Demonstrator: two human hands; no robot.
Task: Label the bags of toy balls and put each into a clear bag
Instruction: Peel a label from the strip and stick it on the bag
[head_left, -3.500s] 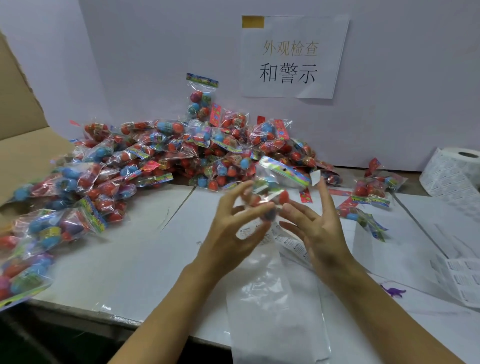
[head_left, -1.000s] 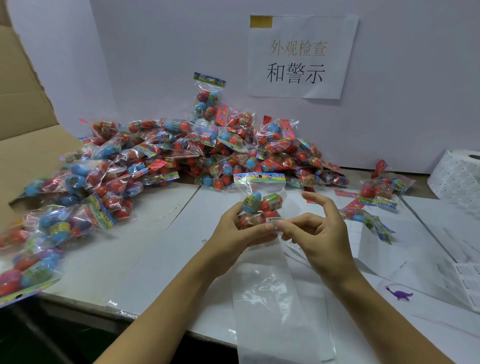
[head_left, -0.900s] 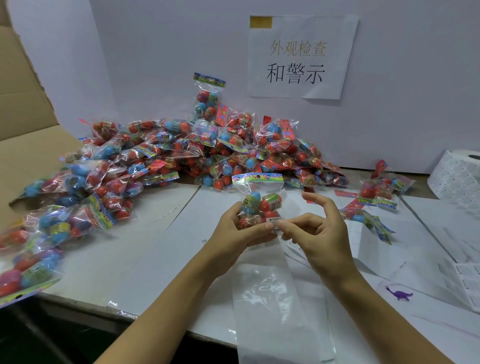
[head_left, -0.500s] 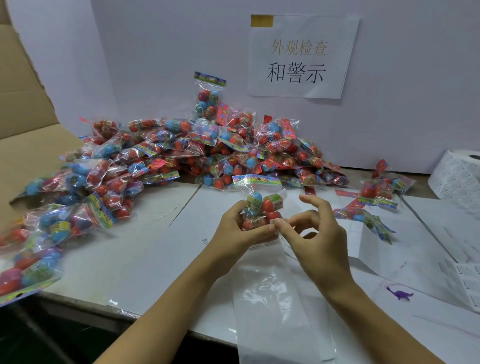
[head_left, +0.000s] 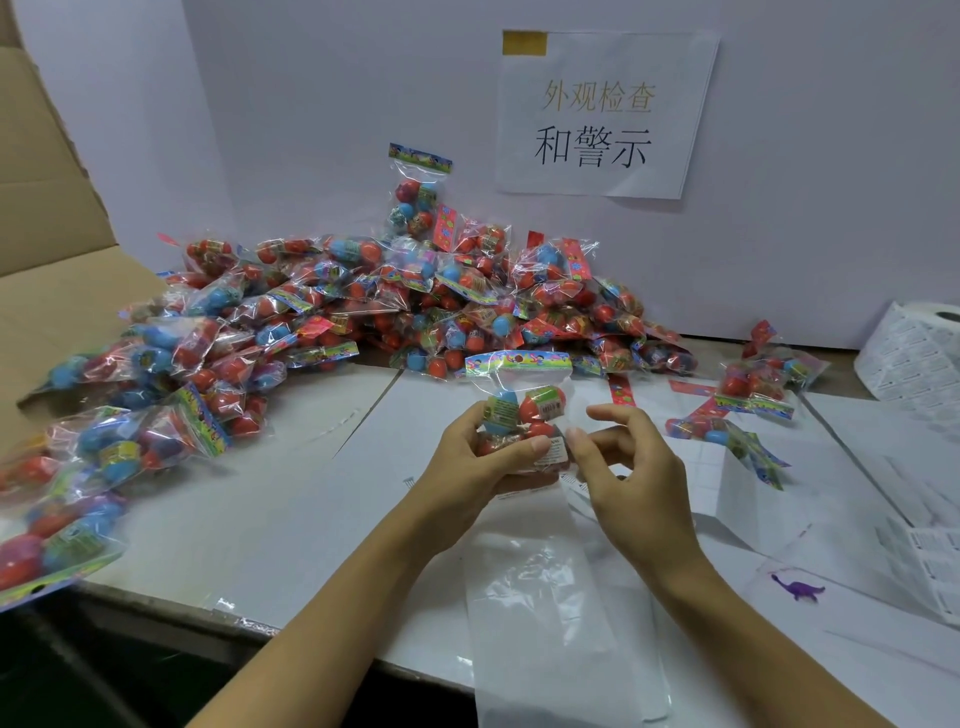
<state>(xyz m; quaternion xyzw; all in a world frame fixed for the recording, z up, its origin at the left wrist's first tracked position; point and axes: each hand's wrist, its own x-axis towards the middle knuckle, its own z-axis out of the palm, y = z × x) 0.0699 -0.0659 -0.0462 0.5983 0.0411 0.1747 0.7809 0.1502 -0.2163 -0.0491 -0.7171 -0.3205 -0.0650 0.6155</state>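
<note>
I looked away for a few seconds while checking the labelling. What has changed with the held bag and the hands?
The bag of toy balls was turned upright, header up, and now carries a white label. The left hand still grips it; the right hand has eased off the label. The clear bag and the pile stayed put.

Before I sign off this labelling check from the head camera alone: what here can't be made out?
- White label on the held bag of toy balls: print too small to read; left hand thumb overlaps its edge.
- Clear bag: lower end cut off by the bottom edge.
- Label roll: cut off by the right edge.
- Right hand: whether it pinches anything is unclear.
</note>
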